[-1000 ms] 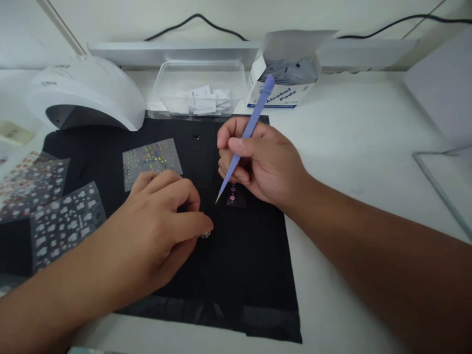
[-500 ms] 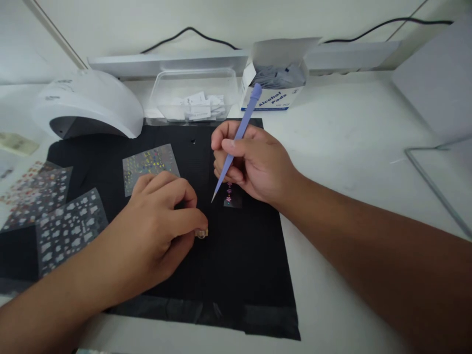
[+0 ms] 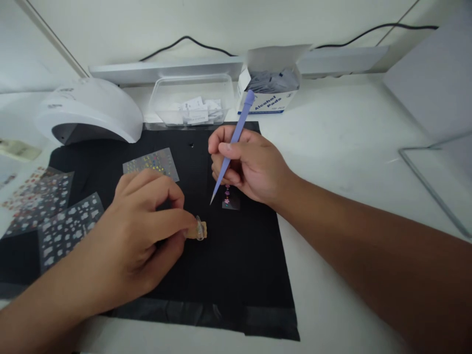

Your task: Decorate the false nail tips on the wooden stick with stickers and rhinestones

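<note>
Left hand (image 3: pixel 147 226) pinched tan stick (image 3: pixel 191 232), clear piece (image 3: pixel 200 229) near its end, over black mat (image 3: pixel 239 275); right hand (image 3: pixel 254 164) gripped purple tool (image 3: pixel 235 136), tip apart; pink motifs sat on strip (image 3: pixel 232 201), couldn't tell if clear piece bore any

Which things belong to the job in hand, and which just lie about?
Likely in the job:
purple tool in right hand
tan piece in left hand
flower sticker strip

Apparently lying about:
white domed device
Alcohol Pads box
clear container
white-patterned sheet, perhaps
</note>
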### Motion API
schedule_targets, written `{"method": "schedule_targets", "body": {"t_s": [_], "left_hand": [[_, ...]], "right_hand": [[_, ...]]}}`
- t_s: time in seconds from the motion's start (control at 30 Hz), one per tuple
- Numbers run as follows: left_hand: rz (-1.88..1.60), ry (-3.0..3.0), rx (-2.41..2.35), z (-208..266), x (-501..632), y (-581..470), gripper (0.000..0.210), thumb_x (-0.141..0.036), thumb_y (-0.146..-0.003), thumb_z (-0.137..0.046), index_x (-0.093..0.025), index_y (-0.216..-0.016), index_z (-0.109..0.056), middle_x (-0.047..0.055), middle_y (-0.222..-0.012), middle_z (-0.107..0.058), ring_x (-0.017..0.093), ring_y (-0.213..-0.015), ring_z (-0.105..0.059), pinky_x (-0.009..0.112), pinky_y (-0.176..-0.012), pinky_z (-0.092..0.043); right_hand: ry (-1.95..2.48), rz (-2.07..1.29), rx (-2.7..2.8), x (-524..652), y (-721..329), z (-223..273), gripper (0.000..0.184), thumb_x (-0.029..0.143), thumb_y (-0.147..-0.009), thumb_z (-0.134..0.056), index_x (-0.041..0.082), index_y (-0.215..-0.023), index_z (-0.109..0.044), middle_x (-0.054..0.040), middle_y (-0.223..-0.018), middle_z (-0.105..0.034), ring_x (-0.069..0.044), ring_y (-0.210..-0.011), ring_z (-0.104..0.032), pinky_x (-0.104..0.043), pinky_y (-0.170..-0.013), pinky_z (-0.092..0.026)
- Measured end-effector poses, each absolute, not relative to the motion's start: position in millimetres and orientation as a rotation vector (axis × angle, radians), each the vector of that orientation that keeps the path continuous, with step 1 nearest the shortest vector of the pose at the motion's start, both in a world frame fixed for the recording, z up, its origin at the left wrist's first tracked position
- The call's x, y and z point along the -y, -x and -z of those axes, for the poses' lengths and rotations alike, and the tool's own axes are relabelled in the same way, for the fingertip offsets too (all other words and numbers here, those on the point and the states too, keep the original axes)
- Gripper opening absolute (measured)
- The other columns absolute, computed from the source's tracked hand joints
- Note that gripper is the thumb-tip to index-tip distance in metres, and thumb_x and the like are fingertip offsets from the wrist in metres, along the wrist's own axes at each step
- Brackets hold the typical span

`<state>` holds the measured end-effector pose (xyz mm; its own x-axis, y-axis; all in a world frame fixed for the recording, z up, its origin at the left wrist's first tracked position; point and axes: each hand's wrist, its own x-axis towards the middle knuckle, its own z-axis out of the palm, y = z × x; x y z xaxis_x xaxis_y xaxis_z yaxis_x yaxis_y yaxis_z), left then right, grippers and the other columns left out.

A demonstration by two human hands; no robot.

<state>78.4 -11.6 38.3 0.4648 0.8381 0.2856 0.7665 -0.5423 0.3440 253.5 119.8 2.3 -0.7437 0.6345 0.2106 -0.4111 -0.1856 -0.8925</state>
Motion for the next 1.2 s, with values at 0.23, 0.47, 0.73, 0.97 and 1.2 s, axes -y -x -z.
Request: {"method": "schedule_targets", "body": {"t_s": [0.23,0.47,0.73,0.97,1.2], "left_hand": [[-0.533,-2.53,-1.364,-34.1,11.4,-84.5,0.029,-0.003,-0.085,-0.054,-0.026,-0.094,-0.069,0.003,-0.09,-0.053,0.023,-0.087,-0.049,0.045,-0.077,-0.034],[-0.677,-2.503,-1.383,-41.4,12.5,-79.1,0.026,-0.006,-0.086,-0.053,-0.024,-0.097,-0.068,0.004,-0.092,-0.051,0.022,-0.084,-0.049,0.042,-0.073,-0.035],[-0.548,-2.51,-1.385,-39.1,13.1,-83.5,0.027,-0.008,-0.087,-0.053,-0.026,-0.093,-0.072,0.004,-0.088,-0.056,0.024,-0.086,-0.051,0.045,-0.077,-0.035],[-0.536,-2.538,-1.388,-39.7,13.6,-78.9,0.025,-0.008,-0.086,-0.054,-0.026,-0.09,-0.071,0.004,-0.088,-0.059,0.024,-0.087,-0.052,0.047,-0.076,-0.035],[-0.556,-2.52,-1.39,-39.4,13.0,-80.8,0.025,-0.008,-0.086,-0.055,-0.026,-0.094,-0.07,0.004,-0.088,-0.058,0.023,-0.086,-0.053,0.046,-0.076,-0.036]], "right_hand": [[0.244,-2.006,1.386,-120.2,-253.2,-1.1,0.006,0.017,-0.085,-0.05,0.016,-0.08,-0.052,0.0129,-0.044,-0.046,-0.002,-0.032,-0.031,-0.019,-0.039,-0.024],[0.234,-2.013,1.379,-120.5,-253.7,-1.3,0.007,0.016,-0.085,-0.049,0.016,-0.08,-0.053,0.0126,-0.045,-0.046,-0.002,-0.033,-0.031,-0.019,-0.039,-0.024],[0.22,-2.022,1.386,-122.1,-253.6,0.9,0.007,0.018,-0.087,-0.051,0.016,-0.081,-0.053,0.0127,-0.044,-0.046,-0.002,-0.033,-0.03,-0.019,-0.039,-0.024],[0.241,-2.027,1.38,-121.1,-254.9,0.7,0.007,0.02,-0.086,-0.053,0.016,-0.08,-0.053,0.012,-0.044,-0.046,-0.002,-0.033,-0.03,-0.02,-0.04,-0.024],[0.262,-2.038,1.372,-120.7,-254.8,0.1,0.006,0.019,-0.085,-0.053,0.016,-0.079,-0.054,0.0118,-0.044,-0.046,-0.003,-0.033,-0.03,-0.02,-0.04,-0.024]]}}
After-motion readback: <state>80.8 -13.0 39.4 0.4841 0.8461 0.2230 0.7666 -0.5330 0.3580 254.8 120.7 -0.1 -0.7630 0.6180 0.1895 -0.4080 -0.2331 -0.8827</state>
